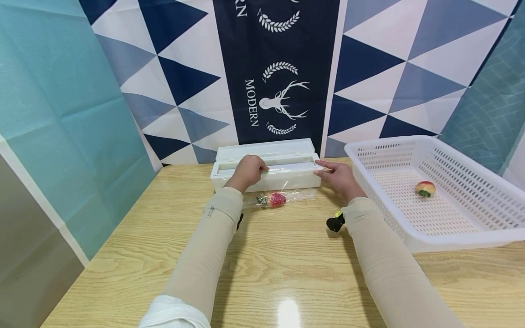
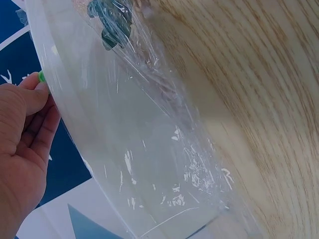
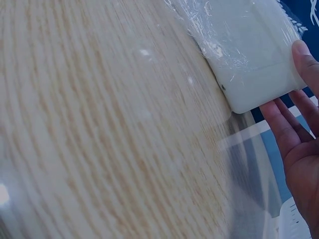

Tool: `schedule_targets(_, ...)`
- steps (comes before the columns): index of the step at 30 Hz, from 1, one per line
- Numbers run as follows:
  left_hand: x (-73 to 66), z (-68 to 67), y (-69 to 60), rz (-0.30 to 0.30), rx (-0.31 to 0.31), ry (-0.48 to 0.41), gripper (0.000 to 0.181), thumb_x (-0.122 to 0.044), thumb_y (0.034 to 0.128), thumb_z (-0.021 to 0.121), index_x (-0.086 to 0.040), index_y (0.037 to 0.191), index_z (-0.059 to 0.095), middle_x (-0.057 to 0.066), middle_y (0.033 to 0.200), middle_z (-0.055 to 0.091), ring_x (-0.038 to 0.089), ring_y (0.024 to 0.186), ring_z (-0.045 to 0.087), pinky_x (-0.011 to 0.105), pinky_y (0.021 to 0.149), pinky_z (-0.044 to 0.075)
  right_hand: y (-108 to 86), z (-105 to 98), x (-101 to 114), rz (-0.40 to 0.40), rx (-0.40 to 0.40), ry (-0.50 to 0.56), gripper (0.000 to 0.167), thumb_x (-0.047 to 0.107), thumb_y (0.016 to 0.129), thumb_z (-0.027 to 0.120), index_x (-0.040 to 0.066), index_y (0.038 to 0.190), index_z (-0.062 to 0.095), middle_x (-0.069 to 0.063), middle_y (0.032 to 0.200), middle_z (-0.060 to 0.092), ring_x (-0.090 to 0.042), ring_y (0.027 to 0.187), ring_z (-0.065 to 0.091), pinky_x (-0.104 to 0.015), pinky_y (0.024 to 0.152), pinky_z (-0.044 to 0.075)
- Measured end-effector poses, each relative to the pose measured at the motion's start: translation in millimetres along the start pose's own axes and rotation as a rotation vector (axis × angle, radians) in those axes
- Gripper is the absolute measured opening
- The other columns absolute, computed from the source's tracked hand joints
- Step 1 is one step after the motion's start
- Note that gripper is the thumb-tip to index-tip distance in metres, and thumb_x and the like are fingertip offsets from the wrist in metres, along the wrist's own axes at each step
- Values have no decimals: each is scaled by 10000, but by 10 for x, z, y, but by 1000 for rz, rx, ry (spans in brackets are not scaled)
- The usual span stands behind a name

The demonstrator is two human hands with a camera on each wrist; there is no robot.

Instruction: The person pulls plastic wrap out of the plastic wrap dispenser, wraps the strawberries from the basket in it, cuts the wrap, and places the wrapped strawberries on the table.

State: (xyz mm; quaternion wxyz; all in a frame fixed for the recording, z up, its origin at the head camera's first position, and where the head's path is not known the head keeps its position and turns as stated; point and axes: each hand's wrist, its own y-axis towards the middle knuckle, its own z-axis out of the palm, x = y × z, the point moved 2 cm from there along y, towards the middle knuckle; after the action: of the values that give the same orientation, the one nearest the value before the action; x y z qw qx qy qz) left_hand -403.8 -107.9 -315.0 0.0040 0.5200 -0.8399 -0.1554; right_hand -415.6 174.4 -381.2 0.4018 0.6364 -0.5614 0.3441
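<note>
A long white plastic-wrap dispenser (image 1: 219, 183) stands at the back of the table with its lid (image 1: 266, 148) raised. Clear film (image 1: 301, 195) hangs over its front and lies around a red strawberry (image 1: 277, 199) with green leaves on the table. At the dispenser's top edge my left hand (image 1: 248, 172) pinches a small green slider (image 2: 42, 76), mostly hidden by the fingertips. My right hand (image 1: 340, 180) grips the dispenser's right end, thumb and fingers spread on it; the right wrist view shows the thumb at its upper edge.
To the right is a white perforated basket (image 1: 381, 209) with a red-and-yellow fruit (image 1: 425, 188) inside. Behind the dispenser hangs a patterned cloth (image 1: 283, 54). The wood-grain tabletop (image 1: 287, 255) stretches in front.
</note>
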Motion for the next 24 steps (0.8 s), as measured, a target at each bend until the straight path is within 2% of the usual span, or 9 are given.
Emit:
schedule_targets(5, 10, 1, -11, -4, 1, -1, 252, 15, 934, 586, -107, 1063, 764, 40, 1054, 725, 196, 1069, 641, 310, 966, 479, -3, 8, 5, 3, -6, -12, 580, 420, 876, 712, 219, 1396, 553, -4, 1496, 431, -214, 1029, 475, -230, 662, 409)
schedule_targets(15, 32, -9, -18, 2, 0, 20, 233, -1, 939, 593, -104, 1059, 766, 41, 1054, 726, 198, 1072, 641, 312, 973, 474, -19, 4, 16, 4, -2, -17, 576, 421, 884, 704, 225, 1402, 546, -50, 1474, 459, -212, 973, 478, -233, 630, 403)
schedule_targets(20, 45, -11, -29, 19, -16, 27, 233, 14, 932, 599, -97, 1050, 766, 47, 1041, 728, 200, 1046, 654, 316, 945, 494, 0, 8, -6, -28, -9, -5, 565, 402, 885, 711, 191, 1388, 564, -141, 1341, 560, -171, 843, 484, -227, 581, 381)
schedule_targets(24, 61, -10, -38, 35, -32, 38, 214, 1, 932, 612, -95, 1048, 764, 49, 1033, 729, 200, 1031, 663, 310, 930, 502, 15, 9, -25, -53, -12, 9, 549, 377, 890, 712, 163, 1377, 575, -152, 1298, 582, -132, 770, 482, -219, 554, 371)
